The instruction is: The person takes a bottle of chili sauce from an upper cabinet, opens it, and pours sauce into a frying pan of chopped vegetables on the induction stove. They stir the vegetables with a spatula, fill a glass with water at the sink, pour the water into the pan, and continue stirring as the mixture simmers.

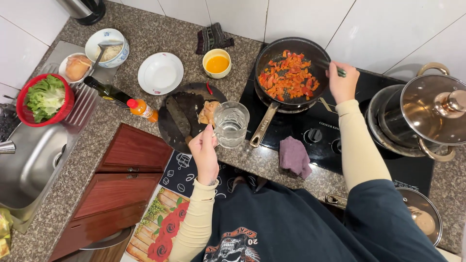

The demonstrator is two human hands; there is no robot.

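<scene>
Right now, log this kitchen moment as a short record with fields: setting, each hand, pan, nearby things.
setting: granite counter with a black cooktop
left hand: holds a clear glass mug by its handle
right hand: grips a utensil reaching into the pan
pan: on the cooktop, holds chopped red and orange pieces
nearby: purple cloth, lidded pot, yellow cup, round dark board

- The sink (pixel 24 165) runs off the left edge.
- The near-right pot (pixel 427 218) is half hidden by a sleeve.
- The right hand (pixel 342 82) covers most of the utensil (pixel 335 68).
- The dark appliance (pixel 85 9), far left, is cut off at the top.
</scene>
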